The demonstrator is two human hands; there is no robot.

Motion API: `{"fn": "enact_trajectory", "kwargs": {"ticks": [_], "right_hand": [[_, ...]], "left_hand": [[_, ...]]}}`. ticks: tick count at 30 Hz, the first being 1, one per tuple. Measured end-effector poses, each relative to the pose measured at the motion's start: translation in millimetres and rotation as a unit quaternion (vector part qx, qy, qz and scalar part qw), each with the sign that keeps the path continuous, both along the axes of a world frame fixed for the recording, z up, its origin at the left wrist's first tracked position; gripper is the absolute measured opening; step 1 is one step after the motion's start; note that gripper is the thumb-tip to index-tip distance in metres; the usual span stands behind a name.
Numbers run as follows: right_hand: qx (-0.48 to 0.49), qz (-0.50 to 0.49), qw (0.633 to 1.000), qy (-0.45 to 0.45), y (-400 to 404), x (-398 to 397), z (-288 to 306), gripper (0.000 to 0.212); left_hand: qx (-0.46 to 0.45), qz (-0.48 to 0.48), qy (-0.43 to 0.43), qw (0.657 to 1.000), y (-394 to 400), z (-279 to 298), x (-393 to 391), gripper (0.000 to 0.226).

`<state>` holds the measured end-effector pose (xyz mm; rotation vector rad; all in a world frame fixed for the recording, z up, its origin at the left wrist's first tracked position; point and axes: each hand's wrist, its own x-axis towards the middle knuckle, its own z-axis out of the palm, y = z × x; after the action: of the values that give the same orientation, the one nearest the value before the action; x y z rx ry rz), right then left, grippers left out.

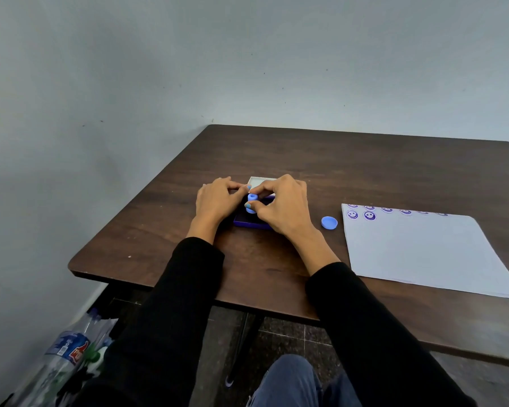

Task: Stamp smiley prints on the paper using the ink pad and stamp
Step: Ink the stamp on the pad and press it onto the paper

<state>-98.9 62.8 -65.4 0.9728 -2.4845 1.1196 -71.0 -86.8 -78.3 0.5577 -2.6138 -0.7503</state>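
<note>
A small blue stamp stands upright on the purple ink pad at the middle of the brown table. My right hand pinches the stamp between thumb and fingers. My left hand rests on the pad's left side, fingers curled at its far edge. The pad's open white lid shows behind the hands. A white paper sheet lies to the right, with several purple smiley prints along its far edge. The stamp's blue cap lies between pad and paper.
The table stands against a grey wall. Plastic bottles are piled on the floor at the lower left, below the table's left edge. My knee shows under the near edge.
</note>
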Motion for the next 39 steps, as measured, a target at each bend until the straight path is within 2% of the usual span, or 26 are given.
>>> {"fn": "enact_trajectory", "kwargs": {"ticks": [19, 30, 32, 34, 36, 39], "right_hand": [[-0.035, -0.033, 0.999, 0.021, 1.9, -4.2, 6.0, 0.014], [-0.031, -0.033, 0.999, 0.022, -6.2, 2.9, -10.7, 0.016], [-0.027, -0.026, 0.998, 0.041, -6.9, 6.8, -11.0, 0.015], [-0.072, -0.054, 0.992, 0.088, 0.3, 8.1, -2.6, 0.016], [-0.161, -0.124, 0.972, 0.120, 12.3, 8.8, 9.1, 0.017], [-0.273, -0.204, 0.934, 0.103, 40.9, 6.1, 22.4, 0.020]], "left_hand": [[-0.010, -0.009, 0.003, 1.000, 5.7, 13.1, -6.8, 0.029], [-0.002, 0.002, -0.004, 1.000, -3.4, -4.8, 2.6, 0.030], [0.002, 0.015, 0.017, 1.000, -5.4, -5.9, 4.5, 0.033], [0.022, 0.038, 0.090, 0.995, 3.9, 2.5, 3.0, 0.036], [0.038, 0.047, 0.170, 0.984, 20.5, 12.5, 2.6, 0.033], [0.000, -0.034, 0.202, 0.979, 57.4, 20.2, 0.5, 0.026]]}}
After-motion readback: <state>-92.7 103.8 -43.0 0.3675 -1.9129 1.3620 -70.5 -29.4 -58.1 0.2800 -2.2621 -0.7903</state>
